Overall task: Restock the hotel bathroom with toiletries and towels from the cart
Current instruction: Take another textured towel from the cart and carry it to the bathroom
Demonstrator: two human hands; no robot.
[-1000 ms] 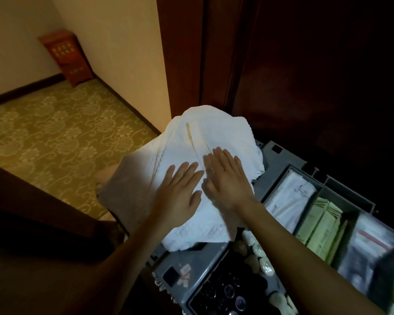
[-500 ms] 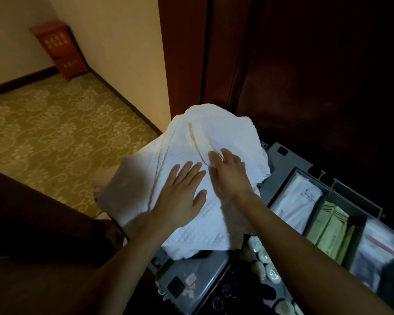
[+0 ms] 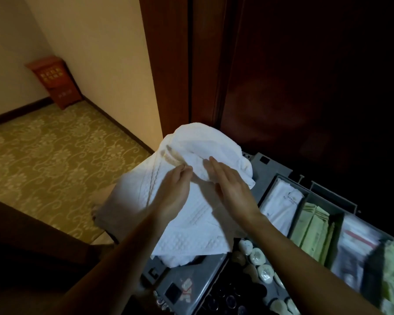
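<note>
Since 0.5 s ago: left hand (image 3: 174, 192) lifted off flat, fingers now pinched on a fold of the white waffle-weave towel (image 3: 191, 233). Right hand (image 3: 231, 187) edge-on against it, fingers straight, together. Towel bunched atop grey cart (image 3: 268, 171). Packet (image 3: 280, 205) print unreadable.

Dim; right side dark, lower-right corner blurred

No text can be read. Small dark print is seen on the white packets (image 3: 281, 206) in the cart (image 3: 267, 169) compartment beside the towel (image 3: 187, 223), and pale marks on the red cabinet (image 3: 55, 80), all too blurred to be made out.
</note>
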